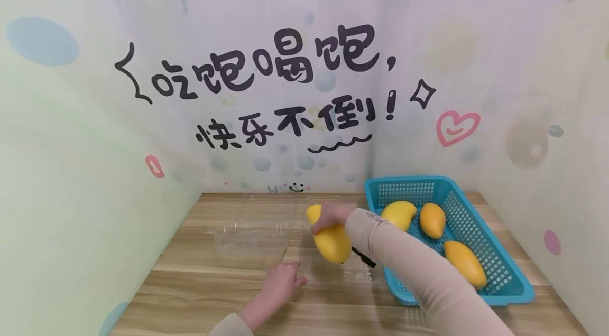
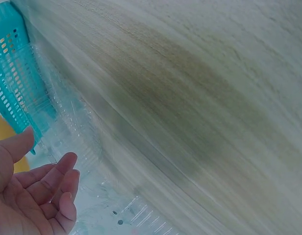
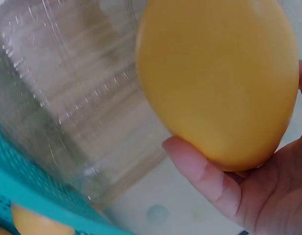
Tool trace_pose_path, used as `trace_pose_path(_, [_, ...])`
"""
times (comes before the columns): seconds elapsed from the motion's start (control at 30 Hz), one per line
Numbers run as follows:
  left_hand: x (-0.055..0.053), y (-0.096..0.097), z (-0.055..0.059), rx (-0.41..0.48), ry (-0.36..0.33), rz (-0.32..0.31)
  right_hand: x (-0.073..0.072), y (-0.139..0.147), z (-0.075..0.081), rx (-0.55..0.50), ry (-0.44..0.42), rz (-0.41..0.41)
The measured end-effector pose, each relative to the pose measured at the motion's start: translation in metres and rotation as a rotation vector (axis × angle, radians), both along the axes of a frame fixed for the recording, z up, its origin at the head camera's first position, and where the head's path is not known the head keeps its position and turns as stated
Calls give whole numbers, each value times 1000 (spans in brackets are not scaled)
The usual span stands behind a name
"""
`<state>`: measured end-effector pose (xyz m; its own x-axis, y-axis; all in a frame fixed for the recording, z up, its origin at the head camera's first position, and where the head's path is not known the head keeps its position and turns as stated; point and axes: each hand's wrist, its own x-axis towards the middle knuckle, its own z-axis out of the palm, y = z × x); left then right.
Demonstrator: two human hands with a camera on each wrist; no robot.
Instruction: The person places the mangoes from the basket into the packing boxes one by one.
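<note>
- The right hand (image 1: 333, 214) grips a yellow mango (image 1: 333, 245), its thumb and fingers wrapped about the fruit; the mango is tilted, its narrower end toward the upper left in the head view.
- That mango is over a clear plastic container (image 1: 344, 275) on the desk (image 1: 185, 278), just left of the basket; whether fruit and plastic touch cannot be told.
- The left hand (image 1: 280, 283) is relaxed, thumb well apart from the loosely bent fingers, palm turned into the left wrist view. It is near the clear plastic, and contact cannot be made out.
- A second clear plastic piece (image 1: 252, 241), boxy and see-through, sits farther left on the desk; whether it joins the container is unclear.
- The blue basket (image 1: 523, 291), with latticed walls, stands on the right side of the desk. Inside lie a yellow mango at the back left, a more orange one (image 1: 433, 221) beside it, and another (image 1: 466, 264) nearer the front.
- Pale sleeves (image 1: 404, 251) cover both arms.
- Behind the desk, a pale printed backdrop (image 1: 404, 3) carries black Chinese lettering (image 1: 289, 56) and a pink heart outline.
</note>
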<state>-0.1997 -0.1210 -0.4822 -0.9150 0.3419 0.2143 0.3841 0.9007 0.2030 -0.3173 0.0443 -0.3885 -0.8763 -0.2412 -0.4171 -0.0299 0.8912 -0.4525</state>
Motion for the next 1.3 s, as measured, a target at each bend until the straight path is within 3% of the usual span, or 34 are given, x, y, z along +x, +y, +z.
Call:
trace_pose_path(0.2, [0, 0, -3, 7, 11, 3, 10, -10, -24, 13, 103, 56])
trace_pose_path(0.5, [0, 0, -1, 12, -6, -2, 16, -15, -52, -52, 28, 9])
trace_pose_path(0.7, [0, 0, -1, 16, -15, 8, 15, -14, -67, -5, 26, -18])
trace_pose_path(0.93, [0, 0, -2, 3, 4, 8, 24, -14, -62, -73, -10, -53])
trace_pose_path(1.1, [-1, 0, -2, -2, 13, 7, 28, -15, -62, -89, 24, -59])
trace_pose_path(1.3, [-1, 2, -2, 2, -24, 22, 30, -17, -65, -100, 35, -112])
